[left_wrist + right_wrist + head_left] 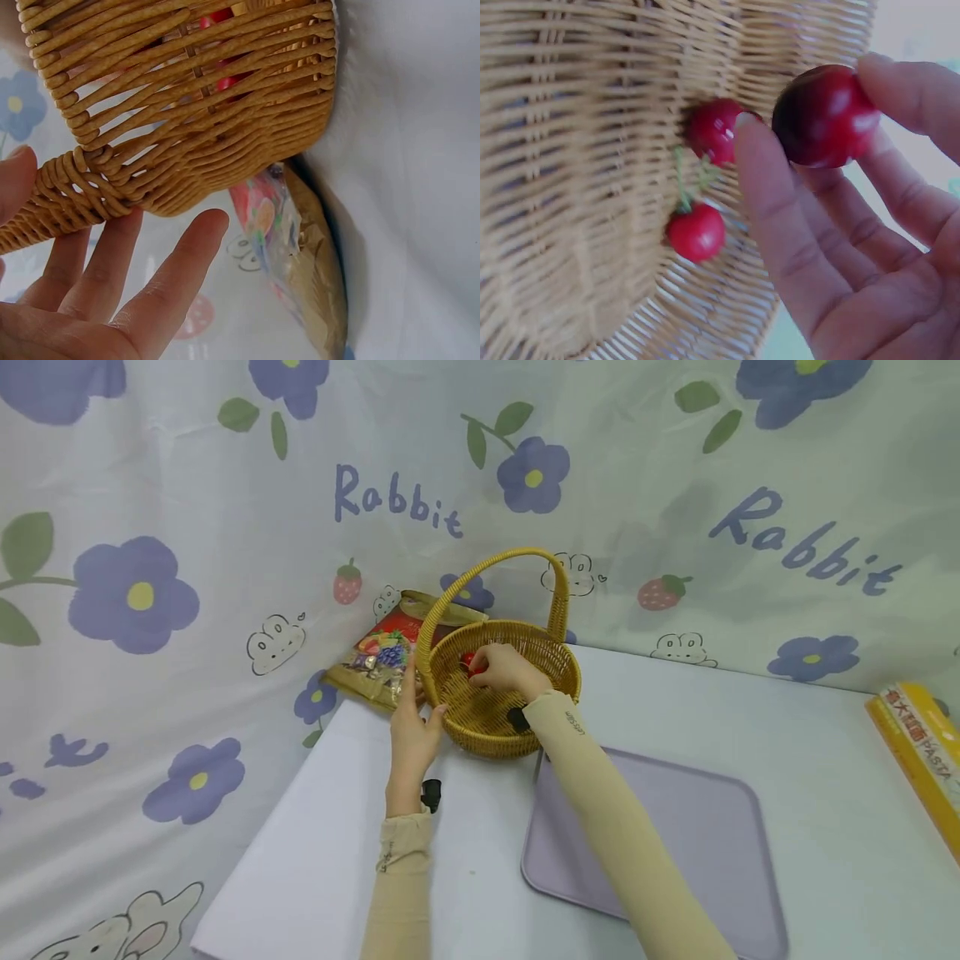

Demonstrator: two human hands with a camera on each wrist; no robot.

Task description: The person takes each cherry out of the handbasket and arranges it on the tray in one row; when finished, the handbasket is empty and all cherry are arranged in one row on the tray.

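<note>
Nearest, two beige sleeves (637,835) reach in over a white table (465,902); the right one crosses above a pale purple tray (697,827), flat, raised rim. Just beyond the tray's far left corner stands a woven yellow-brown basket (491,745), upright, with a tall arched handle (487,560). Left hand (412,735) at the basket's left side, fingers straight and spread apart; left wrist view has the handle's foot between thumb and the rest, two fingers passing behind it. Index fingertip close to the weave; contact there cannot be told. Right hand (510,668) inside the basket, thumb and index clamped on a dark red round fruit (825,116), one side nearly black, glossy; other fingers stretched out below it. Behind that fruit, a second red fruit (716,131) lies against the weave, partly covered by the index finger. Just beside it, a bright red cherry (696,231) with green stem, also in the basket. Farther back, left: a gold and red bag (375,660) with printed fruit, partly behind the basket. Far right, well apart: yellow pasta pack (922,752). Backdrop: pale cloth (600,510), purple flowers, rabbits, "Rabbit" lettering.
</note>
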